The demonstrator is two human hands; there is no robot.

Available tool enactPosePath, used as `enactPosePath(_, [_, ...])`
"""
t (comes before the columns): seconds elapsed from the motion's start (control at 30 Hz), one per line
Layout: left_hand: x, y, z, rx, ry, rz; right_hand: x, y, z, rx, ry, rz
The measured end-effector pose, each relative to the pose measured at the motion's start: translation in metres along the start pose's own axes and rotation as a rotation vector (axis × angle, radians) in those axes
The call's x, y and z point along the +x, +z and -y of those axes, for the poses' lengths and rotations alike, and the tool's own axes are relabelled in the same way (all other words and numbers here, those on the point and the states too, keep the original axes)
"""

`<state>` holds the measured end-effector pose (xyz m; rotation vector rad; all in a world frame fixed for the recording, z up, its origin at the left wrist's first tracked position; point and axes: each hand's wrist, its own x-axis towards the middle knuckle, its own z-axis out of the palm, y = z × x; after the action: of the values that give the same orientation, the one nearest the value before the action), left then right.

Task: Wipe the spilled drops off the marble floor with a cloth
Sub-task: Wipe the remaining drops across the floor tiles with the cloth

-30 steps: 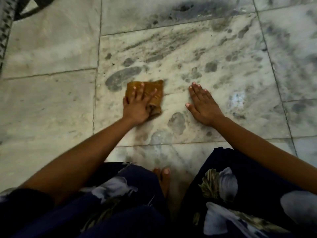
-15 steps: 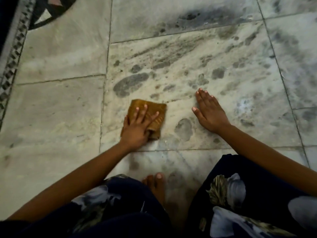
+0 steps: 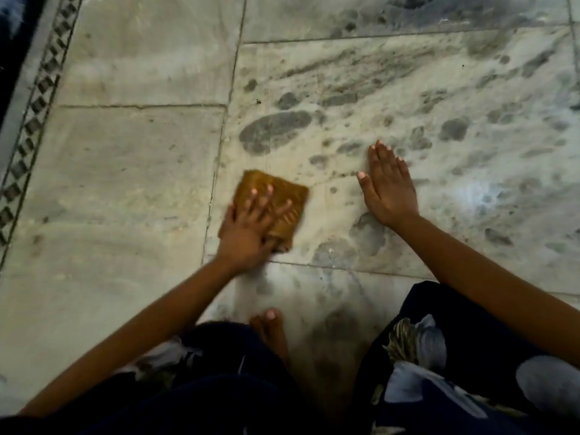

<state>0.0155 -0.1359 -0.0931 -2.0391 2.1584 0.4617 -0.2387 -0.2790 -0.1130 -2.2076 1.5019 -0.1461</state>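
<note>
- The left hand [image 3: 248,233] lies palm down on the cloth [image 3: 282,186]. Its fingers [image 3: 262,202] are straight and spread wide, pressing the fabric flat to the marble floor [image 3: 125,171] rather than curling round it.
- Hand and cloth are both slightly blurred.
- The right hand [image 3: 389,189] rests flat on the bare floor, well apart from the cloth on its right. Its fingers [image 3: 386,161] are straight and close together with the thumb held out to the side, and it holds nothing.
- The cloth is a folded, brownish-yellow, nearly square pad. It sits on the mottled slab just right of a floor joint and just beyond the joint nearest the person.
- Its slightly longer side runs away from the person, the far end leaning a little to the right.
- I cannot tell spilled drops from the stone's dark mottling.
- A bare foot [image 3: 270,328] shows between the knees.
</note>
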Motion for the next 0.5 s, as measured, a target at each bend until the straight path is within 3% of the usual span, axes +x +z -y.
enactPosePath(0.1, [0.048,-0.024,0.026,-0.04,-0.238,-0.007,0.0,0.002,0.001,-0.04,0.001,0.008])
enactPosePath(0.17, [0.08,-0.039,0.019,-0.095,-0.298,0.02,0.0,0.002,0.002,-0.045,0.006,0.003])
enactPosePath(0.23, [0.096,-0.044,0.001,-0.089,-0.249,0.044,0.0,0.004,0.003,-0.054,0.008,-0.005])
enactPosePath(0.37, [0.057,-0.021,-0.043,0.022,0.013,0.051,-0.001,0.004,0.004,-0.076,0.018,-0.021])
enactPosePath(0.5, [-0.002,0.003,-0.018,0.039,0.091,-0.03,0.0,0.001,0.004,-0.046,0.018,0.019])
